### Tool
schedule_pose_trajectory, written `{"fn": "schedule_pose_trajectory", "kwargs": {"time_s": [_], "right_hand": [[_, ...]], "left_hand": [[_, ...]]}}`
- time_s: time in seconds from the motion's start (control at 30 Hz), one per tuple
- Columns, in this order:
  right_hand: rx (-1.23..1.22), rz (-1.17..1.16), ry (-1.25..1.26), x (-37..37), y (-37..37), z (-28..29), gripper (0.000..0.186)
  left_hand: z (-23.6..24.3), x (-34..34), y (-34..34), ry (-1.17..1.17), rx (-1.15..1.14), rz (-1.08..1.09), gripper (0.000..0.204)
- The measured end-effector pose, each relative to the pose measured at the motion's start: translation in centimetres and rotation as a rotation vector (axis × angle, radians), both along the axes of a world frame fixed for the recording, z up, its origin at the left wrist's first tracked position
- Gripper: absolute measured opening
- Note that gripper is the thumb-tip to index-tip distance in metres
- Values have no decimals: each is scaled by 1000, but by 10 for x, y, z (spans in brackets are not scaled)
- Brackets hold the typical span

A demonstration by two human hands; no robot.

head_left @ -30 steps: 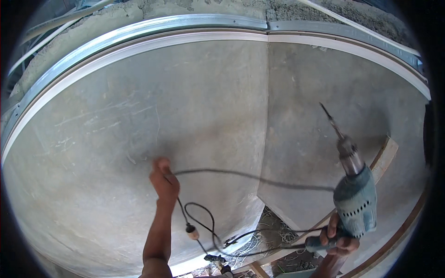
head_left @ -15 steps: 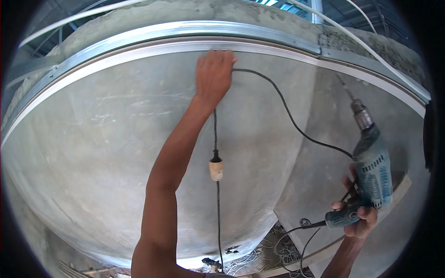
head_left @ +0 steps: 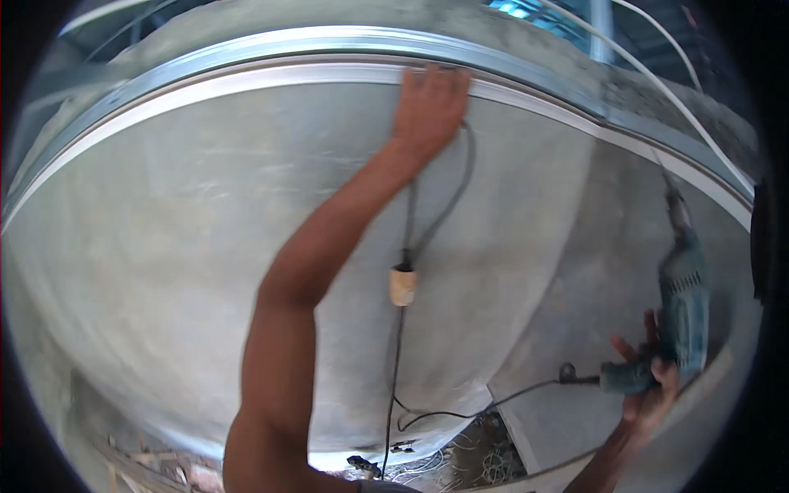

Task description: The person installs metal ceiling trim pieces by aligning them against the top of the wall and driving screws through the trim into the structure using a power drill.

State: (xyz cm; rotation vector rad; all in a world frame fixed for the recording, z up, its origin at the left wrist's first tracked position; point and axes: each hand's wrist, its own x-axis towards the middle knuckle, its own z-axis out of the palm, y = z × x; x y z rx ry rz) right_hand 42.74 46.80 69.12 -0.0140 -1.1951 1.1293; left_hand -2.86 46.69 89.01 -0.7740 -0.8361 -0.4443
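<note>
Head view: left hand (head_left: 429, 107) presses smooth grey wall (head_left: 164, 246), looped cord (head_left: 448, 197).

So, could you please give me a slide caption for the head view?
Left hand presses grey cable against grey wall; right hand grips teal power drill.
</note>
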Motion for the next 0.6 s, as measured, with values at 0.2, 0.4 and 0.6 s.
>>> {"fn": "schedule_pose_trajectory", "kwargs": {"time_s": [0.2, 0.4, 0.6], "right_hand": [[-30, 150, -67, -14, -4, 21, 61], [61, 92, -143, 18, -1, 29, 58], [93, 208, -183, 0, -15, 30, 56]], "left_hand": [[-1, 10, -40, -365, -368, 118, 39], [13, 27, -34, -3, -126, 15, 31], [0, 26, -55, -11, -138, -55, 19]]}}
